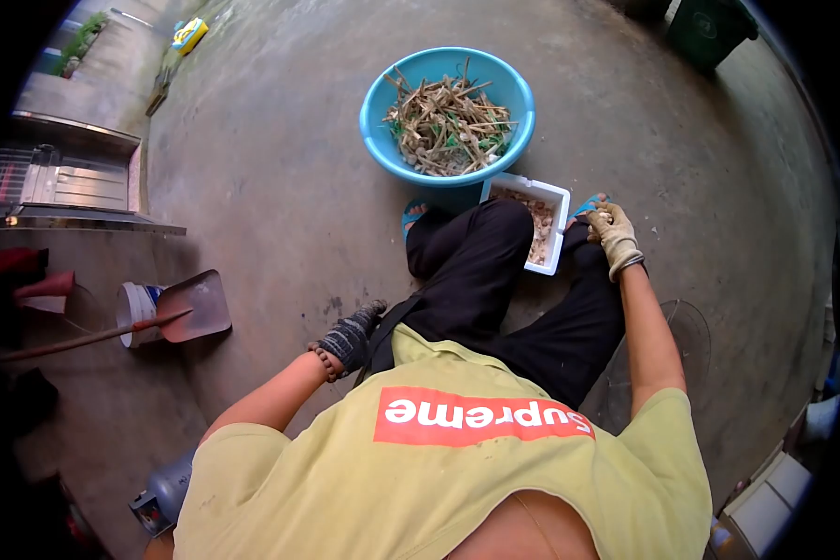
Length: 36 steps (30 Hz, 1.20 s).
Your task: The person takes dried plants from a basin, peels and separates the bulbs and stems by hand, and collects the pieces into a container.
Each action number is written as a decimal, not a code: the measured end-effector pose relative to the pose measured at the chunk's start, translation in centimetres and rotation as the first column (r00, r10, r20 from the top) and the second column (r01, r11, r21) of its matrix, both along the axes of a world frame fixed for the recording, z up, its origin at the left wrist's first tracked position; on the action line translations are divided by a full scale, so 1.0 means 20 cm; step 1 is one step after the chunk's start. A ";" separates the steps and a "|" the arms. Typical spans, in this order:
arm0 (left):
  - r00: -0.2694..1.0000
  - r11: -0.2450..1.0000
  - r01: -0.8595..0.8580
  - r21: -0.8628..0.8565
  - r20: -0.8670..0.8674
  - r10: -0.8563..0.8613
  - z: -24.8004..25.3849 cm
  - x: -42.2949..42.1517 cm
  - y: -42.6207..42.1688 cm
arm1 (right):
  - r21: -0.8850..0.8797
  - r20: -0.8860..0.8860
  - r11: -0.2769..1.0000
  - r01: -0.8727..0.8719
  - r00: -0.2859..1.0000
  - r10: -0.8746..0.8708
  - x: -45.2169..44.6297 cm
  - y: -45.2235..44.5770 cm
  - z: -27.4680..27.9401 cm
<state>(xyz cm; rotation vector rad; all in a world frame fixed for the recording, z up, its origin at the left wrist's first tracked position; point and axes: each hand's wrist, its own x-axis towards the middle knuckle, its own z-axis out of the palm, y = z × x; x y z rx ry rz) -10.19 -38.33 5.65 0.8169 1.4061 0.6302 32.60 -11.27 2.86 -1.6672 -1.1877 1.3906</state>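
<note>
My right hand (614, 239), in a beige work glove, is beside my right knee with its fingers curled in. A small pale bit shows at the fingertips, too small to name. Between my legs stands a white foam box (558, 238) with small brownish-pale pieces (539, 224) in it. Beyond it sits a blue basin (377, 140) heaped with dry stalks (452, 117), some pale bulbs and green bits. Low by my left hip is my left hand (353, 336) in a dark grey glove, next to a black strap; its fingers are partly hidden.
On the left, a shovel (196, 303) leans over a white bucket (135, 313). A grey gas cylinder (170, 487) stands low at left. A dark green bin (709, 35) is at the far right, and a yellow-and-blue object (189, 35) lies at the far left. Concrete floor (280, 159) surrounds me.
</note>
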 end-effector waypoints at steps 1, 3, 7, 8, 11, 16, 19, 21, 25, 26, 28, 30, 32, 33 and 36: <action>1.000 1.000 -0.001 -0.002 0.003 0.001 -0.01 -0.02 -0.02 | -0.002 0.003 1.000 -0.001 1.000 0.001 0.00 0.00 0.00; 0.986 0.996 0.067 0.065 -0.154 -0.057 0.16 0.03 0.04 | 0.005 0.009 1.000 -0.002 1.000 0.002 0.00 -0.01 0.02; 0.963 0.952 -0.264 -0.153 0.017 0.270 0.08 -0.06 -0.02 | 0.002 0.022 1.000 -0.005 1.000 0.005 0.00 -0.01 0.00; 0.987 0.987 -0.106 -0.124 -0.133 0.089 0.09 -0.11 -0.03 | 0.011 0.017 1.000 0.000 1.000 0.000 0.00 -0.01 0.00; 0.950 0.985 0.021 -0.169 -0.305 -0.073 0.12 -0.13 -0.04 | 0.016 0.033 1.000 -0.008 0.999 0.007 -0.01 0.00 -0.01; 0.947 0.907 -0.136 -0.400 -0.322 0.000 0.55 -0.02 0.04 | 0.016 0.017 0.999 -0.030 0.999 0.030 0.00 -0.02 0.02; 0.944 0.959 -0.082 -0.271 -0.330 -0.013 0.56 -0.09 -0.06 | 0.024 0.015 1.000 -0.019 1.000 0.019 0.00 -0.02 -0.01; 0.936 0.948 -0.054 -0.313 -0.347 -0.062 0.52 -0.12 -0.09 | -0.002 0.022 1.000 -0.008 1.000 0.009 -0.01 -0.02 0.03; 0.985 0.997 0.030 -0.076 -0.167 -0.043 0.34 -0.08 -0.20 | 0.021 0.041 0.999 -0.032 0.999 0.031 -0.02 -0.02 0.03; 0.965 0.995 0.078 -0.064 -0.247 -0.092 0.44 0.03 -0.13 | 0.020 0.048 0.999 -0.040 0.998 0.039 -0.01 -0.02 0.01; 0.995 0.944 -0.087 -0.318 0.023 0.100 0.23 -0.06 -0.14 | 0.022 0.054 0.999 -0.048 0.997 0.047 -0.02 -0.01 0.01; 0.998 0.963 0.032 -0.269 -0.048 -0.047 -0.01 -0.17 -0.22 | 0.020 0.078 0.999 -0.046 0.996 0.044 -0.03 -0.02 0.02; 0.974 0.961 0.157 -0.230 -0.123 -0.188 0.05 -0.14 -0.19 | 0.015 0.092 0.999 -0.051 0.995 0.050 -0.04 -0.02 0.04; 0.787 0.890 0.441 -0.113 -0.429 -0.444 0.24 -0.05 -0.10 | 0.010 0.106 0.998 -0.060 0.993 0.059 -0.04 -0.02 0.05; 0.504 0.706 0.688 -0.168 -0.589 -0.632 0.29 -0.03 0.00 | 0.028 0.136 0.998 -0.064 0.989 0.059 -0.04 -0.02 0.04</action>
